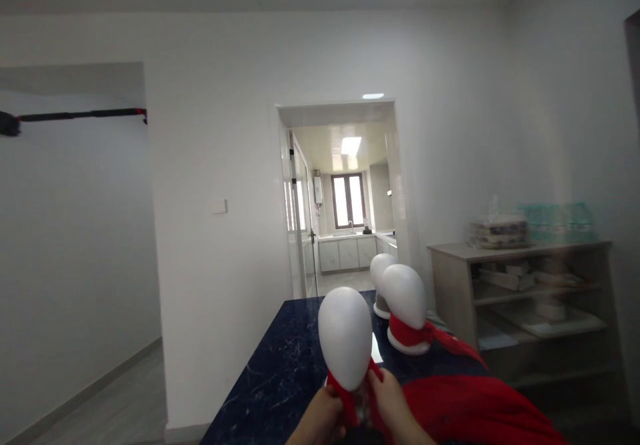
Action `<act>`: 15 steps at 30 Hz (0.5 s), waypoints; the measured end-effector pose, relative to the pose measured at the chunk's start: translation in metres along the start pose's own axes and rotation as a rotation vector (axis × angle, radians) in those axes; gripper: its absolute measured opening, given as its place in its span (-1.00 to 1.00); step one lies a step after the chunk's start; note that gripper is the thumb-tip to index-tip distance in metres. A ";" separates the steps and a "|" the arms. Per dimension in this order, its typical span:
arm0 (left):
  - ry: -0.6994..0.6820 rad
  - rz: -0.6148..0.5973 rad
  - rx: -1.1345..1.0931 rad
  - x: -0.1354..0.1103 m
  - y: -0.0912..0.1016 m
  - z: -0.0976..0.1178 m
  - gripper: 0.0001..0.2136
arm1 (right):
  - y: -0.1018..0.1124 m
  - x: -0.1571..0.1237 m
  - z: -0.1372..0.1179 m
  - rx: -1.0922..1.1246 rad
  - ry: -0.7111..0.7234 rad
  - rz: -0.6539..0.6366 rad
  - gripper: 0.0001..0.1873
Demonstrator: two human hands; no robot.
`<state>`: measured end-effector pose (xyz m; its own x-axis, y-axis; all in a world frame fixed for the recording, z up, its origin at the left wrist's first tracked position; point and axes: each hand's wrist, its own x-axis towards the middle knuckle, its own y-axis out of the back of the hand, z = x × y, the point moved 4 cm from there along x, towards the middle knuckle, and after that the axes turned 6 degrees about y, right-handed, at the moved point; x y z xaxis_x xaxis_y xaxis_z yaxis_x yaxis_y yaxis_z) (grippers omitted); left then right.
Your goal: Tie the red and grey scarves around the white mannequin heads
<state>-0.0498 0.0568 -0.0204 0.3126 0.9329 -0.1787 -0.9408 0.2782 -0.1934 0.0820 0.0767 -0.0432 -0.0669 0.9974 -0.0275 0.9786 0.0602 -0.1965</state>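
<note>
A smooth white mannequin head (345,335) stands upright on the dark blue marbled table (270,358), close in front of me. Round its neck runs a red scarf (348,401), with an end on each side. My left hand (323,410) is closed on the scarf at the left of the neck. On the other side, my right hand (389,395) pinches it just below the head's right edge. The lower part of the neck is blurred and partly hidden between my hands.
Behind to the right stand a second white head (406,295) with a red scarf (407,333) tied on its neck, and a third head (379,273). Red cloth (465,401) covers the table's right side. A shelf unit (450,278) stands at right; a doorway opens ahead.
</note>
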 end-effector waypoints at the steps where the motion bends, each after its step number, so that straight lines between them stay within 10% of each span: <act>1: -0.005 0.034 0.038 0.001 0.003 -0.001 -0.80 | 0.003 -0.009 0.002 -0.073 0.048 0.069 -0.77; 7: 0.093 0.157 0.205 -0.004 0.016 0.005 -0.82 | 0.016 -0.060 -0.003 -0.620 0.314 0.225 -0.73; 15: 0.112 0.015 0.248 -0.003 0.022 0.014 -0.90 | -0.016 -0.050 -0.007 -0.465 0.359 0.292 -0.96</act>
<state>-0.0734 0.0636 -0.0104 0.2982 0.9101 -0.2876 -0.9444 0.3251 0.0495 0.0710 0.0259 -0.0320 0.2047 0.9217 0.3295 0.9341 -0.2845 0.2156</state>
